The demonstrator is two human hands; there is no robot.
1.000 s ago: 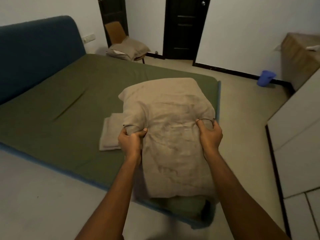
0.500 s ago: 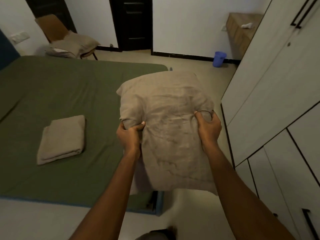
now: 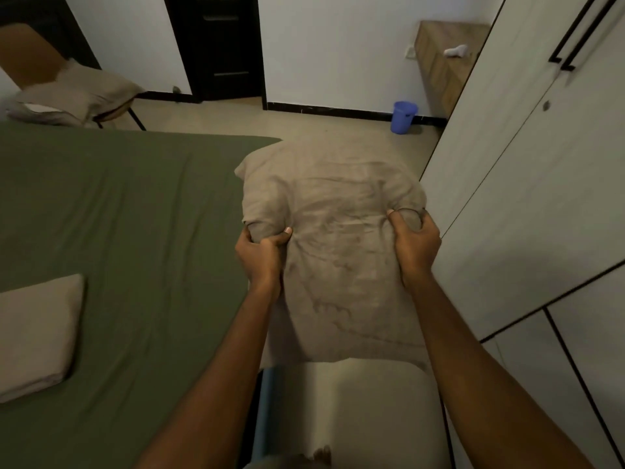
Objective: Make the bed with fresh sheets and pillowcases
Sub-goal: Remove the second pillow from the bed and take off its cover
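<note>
A beige pillow in its pillowcase point(image 3: 338, 262) hangs in the air beside the bed's corner, over the floor. My left hand point(image 3: 262, 257) grips a bunch of its fabric on the left side. My right hand point(image 3: 414, 243) grips the fabric on the right side. The bed point(image 3: 135, 214) carries a smooth olive-green sheet. A folded beige cloth point(image 3: 33, 333) lies on the sheet at the left edge of the view.
A white wardrobe point(image 3: 527, 198) stands close on the right. A chair point(image 3: 67, 93) with another beige pillow is at the back left, near a dark door point(image 3: 220, 45). A blue bin point(image 3: 404, 117) and a wooden dresser point(image 3: 443, 62) stand by the far wall.
My view has swung right, so the bed slid left and the wardrobe came in. The pillow moved off the bed's corner, still held by both hands.
</note>
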